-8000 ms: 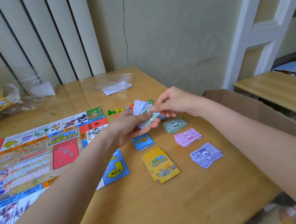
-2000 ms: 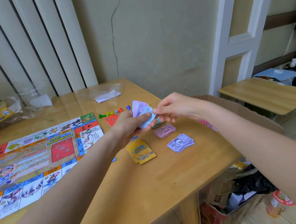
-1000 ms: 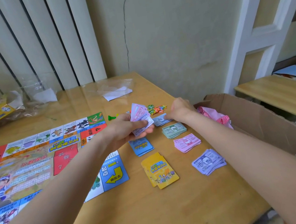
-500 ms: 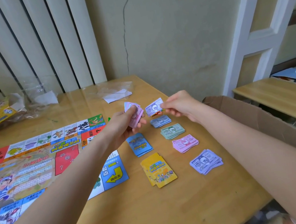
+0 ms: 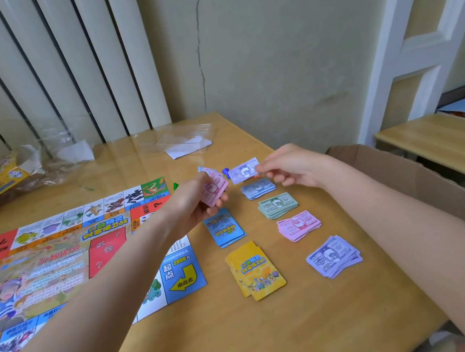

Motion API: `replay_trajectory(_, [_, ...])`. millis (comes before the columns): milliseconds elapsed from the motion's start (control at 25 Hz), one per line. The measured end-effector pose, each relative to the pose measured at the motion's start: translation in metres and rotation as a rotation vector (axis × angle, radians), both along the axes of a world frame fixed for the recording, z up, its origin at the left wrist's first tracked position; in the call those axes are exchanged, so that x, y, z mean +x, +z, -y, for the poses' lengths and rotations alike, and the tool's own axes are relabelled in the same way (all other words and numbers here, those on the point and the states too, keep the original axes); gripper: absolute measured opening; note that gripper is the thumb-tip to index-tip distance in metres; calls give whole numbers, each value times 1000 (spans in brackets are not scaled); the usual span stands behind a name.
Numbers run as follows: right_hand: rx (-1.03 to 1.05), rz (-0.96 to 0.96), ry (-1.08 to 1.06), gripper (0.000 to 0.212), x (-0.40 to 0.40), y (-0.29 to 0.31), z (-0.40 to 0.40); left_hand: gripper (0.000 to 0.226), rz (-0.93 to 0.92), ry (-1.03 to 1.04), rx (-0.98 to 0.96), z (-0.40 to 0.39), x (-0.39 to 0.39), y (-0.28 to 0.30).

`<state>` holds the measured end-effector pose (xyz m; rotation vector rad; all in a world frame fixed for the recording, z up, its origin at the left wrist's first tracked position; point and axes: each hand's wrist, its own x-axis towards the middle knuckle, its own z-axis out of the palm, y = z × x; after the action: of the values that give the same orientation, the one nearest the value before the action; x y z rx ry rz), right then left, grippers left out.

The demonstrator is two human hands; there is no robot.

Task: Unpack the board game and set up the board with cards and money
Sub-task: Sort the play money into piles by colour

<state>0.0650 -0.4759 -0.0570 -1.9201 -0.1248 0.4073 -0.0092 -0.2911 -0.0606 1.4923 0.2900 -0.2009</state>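
Left hand (image 5: 195, 201) grips a small fan of pink paper notes (image 5: 214, 187); right hand (image 5: 291, 168) pinches one pale purple paper note (image 5: 244, 170). Risk: it lands on the wrong pile, the blue-grey stack of notes (image 5: 258, 188) below looking much alike, or the loose fan slips.

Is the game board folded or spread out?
Spread out: the game board lies flat on the table, its printed squares and centre showing.

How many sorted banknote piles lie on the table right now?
4, in a row right of the card decks: blue-grey pile farthest, green pile, pink pile, purple pile nearest. Hands may hide others.
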Motion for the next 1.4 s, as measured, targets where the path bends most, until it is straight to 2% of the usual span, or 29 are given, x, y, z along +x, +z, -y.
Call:
replay_trajectory(80, [29,-43,77,10,-2,8,12,29,5,13,-9,3,1,-2])
replay_trajectory(440, [-201,-202,306,22,-51,14,69,27,-38,-136,37,36,-30,-3])
replay_trajectory(560, [-264,-247,319,31,-77,13,84,24,-73,-203,25,48,-50,-4])
replay_trajectory(680, [-289,-283,328,31,-99,7,97,13,-45,-225,37,60,-66,-4])
replay_trajectory(760, [-389,-266,323,27,-109,1,98,12,-37,-234,56,65,-75,-4])
replay_trajectory(920, [-788,-106,312,27,-114,-1,84,10,-44,-271,81,68,-83,-6])
replay_trajectory(1000, [-843,-105,323,28,-115,5,80,12,-44,-278,87,65,-83,-7])
replay_trajectory(1120, [-705,-13,226,32,-112,23,80,13,-22,-260,75,62,-80,-7])
replay_trajectory(1240, [-298,70,188,26,-111,31,69,12,-9,-211,-13,64,-74,-2])
replay_trajectory(1320, [-96,96,237,19,-110,26,57,12,-6,-206,-68,67,-71,3])
replay_trajectory(1400, [-25,183,180,7,-103,18,49,19,-14,-210,-131,67,-68,8])
